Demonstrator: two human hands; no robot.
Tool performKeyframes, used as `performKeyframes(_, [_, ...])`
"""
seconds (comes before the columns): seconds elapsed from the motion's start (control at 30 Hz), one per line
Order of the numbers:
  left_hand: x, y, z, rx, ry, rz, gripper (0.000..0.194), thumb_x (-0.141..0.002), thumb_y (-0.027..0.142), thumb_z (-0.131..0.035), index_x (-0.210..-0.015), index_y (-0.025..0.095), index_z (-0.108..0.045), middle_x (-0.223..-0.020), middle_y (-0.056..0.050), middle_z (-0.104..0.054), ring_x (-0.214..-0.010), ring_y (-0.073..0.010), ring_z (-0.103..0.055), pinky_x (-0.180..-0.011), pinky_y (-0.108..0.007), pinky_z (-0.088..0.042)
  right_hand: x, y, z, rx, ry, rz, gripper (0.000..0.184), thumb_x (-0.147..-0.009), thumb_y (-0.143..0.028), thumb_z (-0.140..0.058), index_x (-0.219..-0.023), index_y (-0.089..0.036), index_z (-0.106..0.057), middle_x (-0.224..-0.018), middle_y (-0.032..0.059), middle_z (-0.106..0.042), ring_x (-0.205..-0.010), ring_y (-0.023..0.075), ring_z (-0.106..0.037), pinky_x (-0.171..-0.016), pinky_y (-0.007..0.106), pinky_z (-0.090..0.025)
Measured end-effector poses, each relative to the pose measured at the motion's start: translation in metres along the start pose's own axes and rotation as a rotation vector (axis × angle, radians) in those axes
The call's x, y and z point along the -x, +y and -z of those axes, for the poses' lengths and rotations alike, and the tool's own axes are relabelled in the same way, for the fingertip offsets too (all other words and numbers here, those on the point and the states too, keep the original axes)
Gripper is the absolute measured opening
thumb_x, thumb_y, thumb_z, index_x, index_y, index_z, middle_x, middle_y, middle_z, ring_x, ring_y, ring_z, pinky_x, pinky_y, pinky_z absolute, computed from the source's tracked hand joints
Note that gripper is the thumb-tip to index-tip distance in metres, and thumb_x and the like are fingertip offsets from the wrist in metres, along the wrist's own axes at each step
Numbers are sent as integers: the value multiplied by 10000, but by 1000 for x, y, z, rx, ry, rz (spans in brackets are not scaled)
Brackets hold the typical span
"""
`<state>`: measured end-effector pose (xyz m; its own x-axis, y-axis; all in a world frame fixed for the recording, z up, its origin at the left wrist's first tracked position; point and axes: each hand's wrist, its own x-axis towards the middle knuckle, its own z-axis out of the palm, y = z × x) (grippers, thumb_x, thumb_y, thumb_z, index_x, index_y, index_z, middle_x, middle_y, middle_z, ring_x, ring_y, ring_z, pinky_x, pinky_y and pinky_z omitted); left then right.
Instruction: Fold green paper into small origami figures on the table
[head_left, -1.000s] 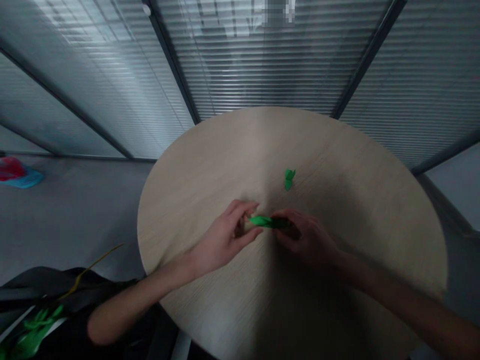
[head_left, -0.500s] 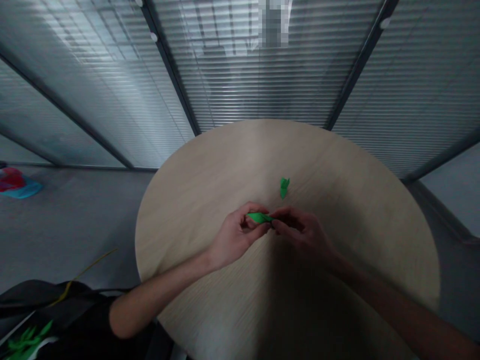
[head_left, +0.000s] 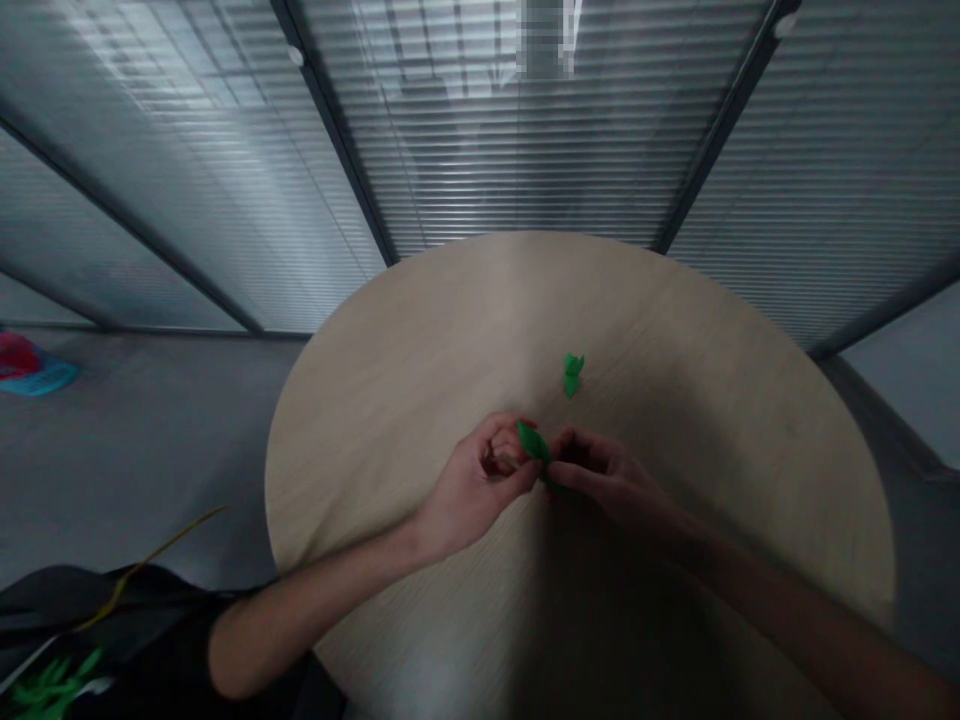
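Green bits (head_left: 56, 688) fill the lower left corner. Just below the frame's centre, the left hand (head_left: 480, 485) and right hand (head_left: 604, 475) pinch the lower end of a leaf (head_left: 533, 441) between thumbs and fingers, over the table (head_left: 405, 330). Slightly higher and right lies another leaf (head_left: 573, 373). Blinds (head_left: 480, 180) span the top.
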<state>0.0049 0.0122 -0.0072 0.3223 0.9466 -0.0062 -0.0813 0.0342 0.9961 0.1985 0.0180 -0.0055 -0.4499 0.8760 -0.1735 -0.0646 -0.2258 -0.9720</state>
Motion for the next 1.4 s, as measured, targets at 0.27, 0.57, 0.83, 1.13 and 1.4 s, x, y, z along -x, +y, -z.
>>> performKeyframes(0.27, [-1, -1, 0, 18, -36, 24, 262, -865, 314, -756, -953, 154, -568, -705, 35, -549, -616, -92, -545, -604, -236, -513, 0, 5, 0, 129, 41, 29, 371, -872, -568, -673, -842, -200, -632, -765, 6, -627, -706, 147, -563, -667, 294, -455])
performKeyframes(0.57, [0, 1, -1, 36, -20, 7, 304, -879, 304, -747, -1067, 156, -561, -720, 42, -552, -629, -98, -584, -617, -238, -552, 1, 5, -1, 22, 70, 9, 313, -843, -494, -740, -933, -209, -646, -835, 11, -664, -745, 150, -609, -687, 299, -508])
performKeyframes(0.83, [1, -4, -1, 125, -23, -60, 390, -917, 260, -714, -1226, 211, -482, -863, 28, -613, -660, -82, -626, -615, -205, -574, 2, 10, -5, -24, 101, 87, 307, -857, -471, -750, -926, -197, -630, -790, 5, -668, -692, 134, -626, -637, 282, -541])
performKeyframes(1.13, [2, 4, 0, -32, -33, -32, 196, -932, 310, -682, -1016, 171, -571, -701, 24, -630, -599, -112, -631, -595, -237, -561, 4, 9, -5, -88, 89, 33, 307, -816, -437, -800, -902, -204, -620, -795, -4, -673, -695, 135, -649, -645, 285, -573])
performKeyframes(1.4, [4, 3, 0, -53, 37, -28, 152, -870, 265, -733, -894, 147, -640, -732, 3, -662, -654, -108, -634, -637, -230, -546, 1, 7, -2, -165, 98, -36, 274, -808, -421, -808, -900, -192, -690, -832, 3, -702, -729, 126, -673, -697, 276, -581])
